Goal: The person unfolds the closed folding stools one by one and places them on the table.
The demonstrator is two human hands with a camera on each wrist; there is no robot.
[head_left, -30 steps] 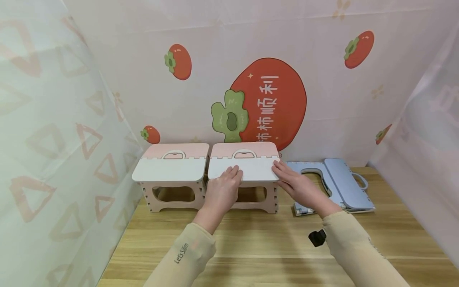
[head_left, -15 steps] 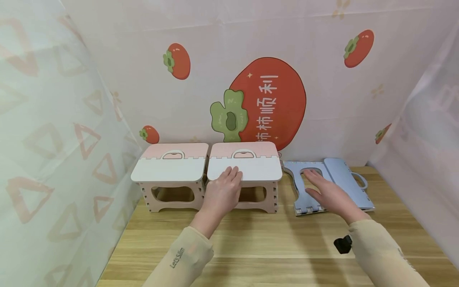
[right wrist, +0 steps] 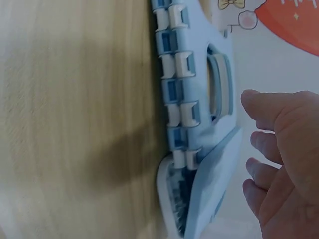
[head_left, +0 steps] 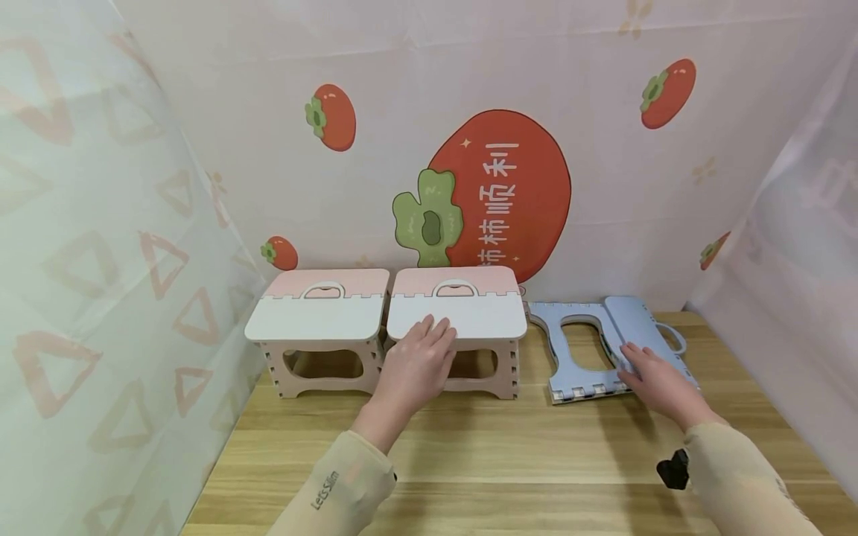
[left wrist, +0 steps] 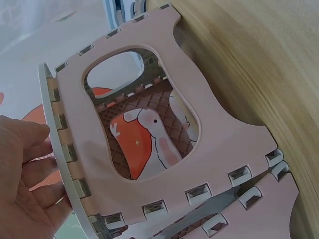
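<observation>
Two pink-and-white folding step stools stand opened side by side. On the white top of the right-hand stool [head_left: 492, 316] rests my left hand [head_left: 414, 366], its fingers nearly straight. The left wrist view shows those fingers [left wrist: 47, 194] lying along the top, beside the stool's pink side panel [left wrist: 219, 134]. Farther right, a blue folding stool [head_left: 570, 378] lies folded flat on its side. Just over its lower right part is my right hand [head_left: 666, 391]. In the right wrist view, the fingers [right wrist: 261, 172] are loosely bent and apart from the blue stool [right wrist: 217, 172].
The left-hand pink stool [head_left: 322, 318] is next to the one under my left hand. A wooden table [head_left: 482, 461] carries everything. Behind it hangs a persimmon-printed cloth [head_left: 603, 223], with another cloth [head_left: 100, 298] on the left side.
My right hand has left the pink stool's right edge and moved right, over the blue folded stool. My left hand has stayed on the pink stool's top.
</observation>
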